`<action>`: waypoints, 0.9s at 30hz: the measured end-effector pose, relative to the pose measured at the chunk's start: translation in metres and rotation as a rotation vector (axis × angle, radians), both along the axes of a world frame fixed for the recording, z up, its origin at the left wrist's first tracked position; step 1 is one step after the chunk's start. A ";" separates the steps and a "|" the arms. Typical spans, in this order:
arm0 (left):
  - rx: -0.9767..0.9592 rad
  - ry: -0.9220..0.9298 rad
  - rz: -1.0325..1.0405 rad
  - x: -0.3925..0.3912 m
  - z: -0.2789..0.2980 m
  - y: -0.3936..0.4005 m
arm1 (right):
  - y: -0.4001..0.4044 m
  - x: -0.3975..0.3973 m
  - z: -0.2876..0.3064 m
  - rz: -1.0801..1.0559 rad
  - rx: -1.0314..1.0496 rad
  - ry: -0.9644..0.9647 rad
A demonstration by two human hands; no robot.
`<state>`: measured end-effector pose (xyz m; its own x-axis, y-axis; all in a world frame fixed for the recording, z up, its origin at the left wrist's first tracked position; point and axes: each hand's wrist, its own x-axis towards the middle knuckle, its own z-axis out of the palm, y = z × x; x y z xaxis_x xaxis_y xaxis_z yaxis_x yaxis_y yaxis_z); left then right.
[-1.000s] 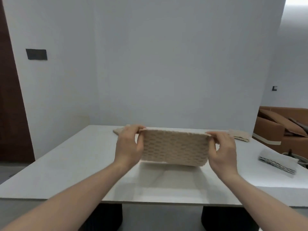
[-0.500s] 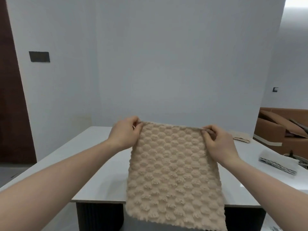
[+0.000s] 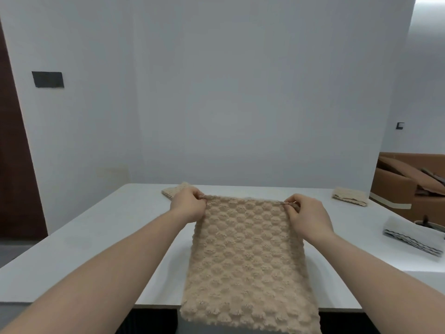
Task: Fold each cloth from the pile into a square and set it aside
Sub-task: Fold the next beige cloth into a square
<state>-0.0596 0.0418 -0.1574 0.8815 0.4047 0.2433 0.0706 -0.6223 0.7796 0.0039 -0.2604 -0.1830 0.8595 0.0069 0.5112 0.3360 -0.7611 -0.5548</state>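
While two hands (image 3: 248,210) pinch: four cloths (image 3: 248,261).

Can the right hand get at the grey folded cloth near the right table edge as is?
Probably not yet: the right hand pinches a top corner of the beige cloth. The path over the table to the grey folded cloth looks free.

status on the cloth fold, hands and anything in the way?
Left hand and right hand each pinch a top corner of the beige cloth. Cloth opened out, hanging past the table edge. Nothing blocking.
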 end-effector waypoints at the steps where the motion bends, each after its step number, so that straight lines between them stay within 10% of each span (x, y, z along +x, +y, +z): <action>1: -0.110 0.002 0.007 0.005 0.001 -0.001 | 0.003 0.004 0.003 -0.016 -0.005 -0.003; 27: 0.101 -0.090 -0.133 -0.014 -0.042 0.011 | -0.012 -0.033 -0.022 0.216 -0.411 0.046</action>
<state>-0.0738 0.0525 -0.1994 0.8984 0.2559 0.3569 -0.0842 -0.6973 0.7119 -0.0288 -0.2722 -0.2054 0.8379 0.3819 0.3900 0.4929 -0.8364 -0.2399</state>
